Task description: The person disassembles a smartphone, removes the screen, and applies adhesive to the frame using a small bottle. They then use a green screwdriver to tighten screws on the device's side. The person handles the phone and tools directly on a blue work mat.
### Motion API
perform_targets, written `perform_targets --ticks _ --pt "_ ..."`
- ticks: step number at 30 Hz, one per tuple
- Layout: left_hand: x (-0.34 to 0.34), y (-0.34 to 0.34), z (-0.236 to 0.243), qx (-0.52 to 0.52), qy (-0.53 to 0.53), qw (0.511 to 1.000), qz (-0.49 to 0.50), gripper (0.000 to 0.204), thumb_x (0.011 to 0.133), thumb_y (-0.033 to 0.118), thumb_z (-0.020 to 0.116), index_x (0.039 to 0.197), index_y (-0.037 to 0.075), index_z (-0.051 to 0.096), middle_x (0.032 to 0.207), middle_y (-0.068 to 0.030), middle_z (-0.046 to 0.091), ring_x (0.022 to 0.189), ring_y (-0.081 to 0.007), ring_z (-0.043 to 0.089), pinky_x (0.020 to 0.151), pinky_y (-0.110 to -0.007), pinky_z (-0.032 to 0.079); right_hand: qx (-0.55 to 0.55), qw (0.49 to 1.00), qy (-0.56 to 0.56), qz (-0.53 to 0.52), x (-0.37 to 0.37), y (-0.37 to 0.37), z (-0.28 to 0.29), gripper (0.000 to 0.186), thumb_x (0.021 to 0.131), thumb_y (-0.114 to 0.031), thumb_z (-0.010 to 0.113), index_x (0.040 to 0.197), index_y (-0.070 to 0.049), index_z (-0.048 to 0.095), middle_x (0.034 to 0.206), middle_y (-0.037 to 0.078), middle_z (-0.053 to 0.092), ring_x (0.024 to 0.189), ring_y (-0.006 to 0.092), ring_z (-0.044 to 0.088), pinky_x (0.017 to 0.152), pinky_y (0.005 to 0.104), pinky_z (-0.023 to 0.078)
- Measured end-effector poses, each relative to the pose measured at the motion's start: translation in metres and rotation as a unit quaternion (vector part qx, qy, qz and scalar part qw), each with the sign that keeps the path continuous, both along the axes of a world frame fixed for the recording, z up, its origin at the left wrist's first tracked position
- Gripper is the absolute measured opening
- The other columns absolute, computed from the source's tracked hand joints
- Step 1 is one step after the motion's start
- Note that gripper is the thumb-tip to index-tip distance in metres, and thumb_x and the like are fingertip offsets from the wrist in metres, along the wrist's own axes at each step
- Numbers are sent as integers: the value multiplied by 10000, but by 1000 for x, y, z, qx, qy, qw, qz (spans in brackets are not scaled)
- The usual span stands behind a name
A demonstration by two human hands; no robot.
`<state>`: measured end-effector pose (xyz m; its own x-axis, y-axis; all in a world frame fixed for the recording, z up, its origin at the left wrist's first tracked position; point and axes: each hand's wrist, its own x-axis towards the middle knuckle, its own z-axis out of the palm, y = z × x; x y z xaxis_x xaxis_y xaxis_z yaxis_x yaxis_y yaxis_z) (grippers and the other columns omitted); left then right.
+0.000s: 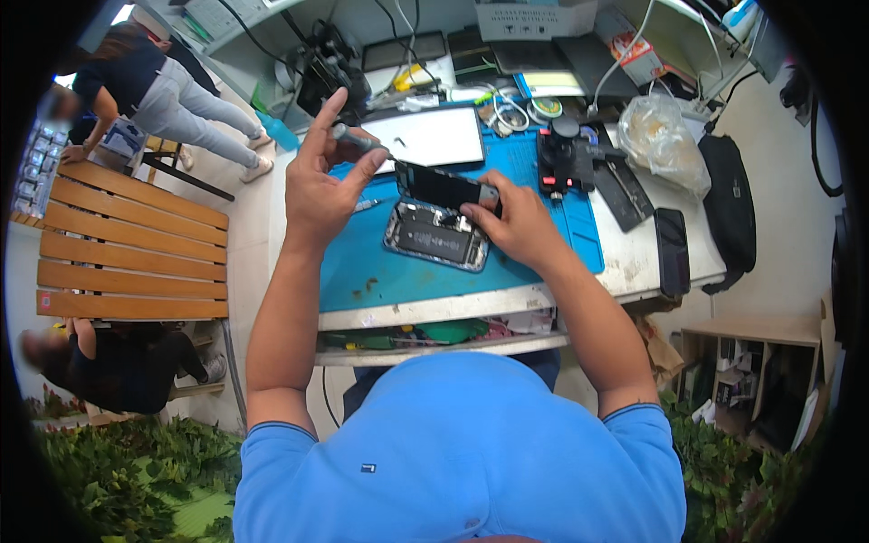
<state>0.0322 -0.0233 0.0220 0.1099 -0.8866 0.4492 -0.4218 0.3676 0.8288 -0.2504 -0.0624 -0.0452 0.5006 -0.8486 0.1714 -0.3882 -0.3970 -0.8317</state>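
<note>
My left hand pinches a grey screwdriver-like tool at its thumb, index finger raised, with the tool's end near the screen's upper left corner. My right hand grips the dark phone screen assembly by its right end, holding it raised and tilted. Just beneath lies the opened phone body, battery and inner parts showing, on a blue mat. A slim tool lies left of it. Whether the screen is still joined to the body I cannot tell.
Behind are a white panel, a black-and-red device and clutter; to the right, a plastic bag, black case and phone. A wooden slatted bench stands left, with two other people near it.
</note>
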Motion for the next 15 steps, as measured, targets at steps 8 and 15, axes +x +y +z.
perform_targets --ticks 8,15 --pt "89 -99 -60 119 167 979 -7 270 1131 119 665 1338 15 526 1161 -205 766 996 -287 825 817 -346 702 2 1000 -10 5 6 -2 2 389 981 -235 819 1237 14 665 874 241 803 761 414 784 674 469 563" --pt "53 -112 -45 153 62 986 36 451 1014 -3 740 1327 -19 415 1053 -202 762 925 -282 834 729 -329 689 31 1000 -1 -1 3 0 4 391 986 -222 811 1258 19 664 913 241 820 766 378 802 683 450 570"
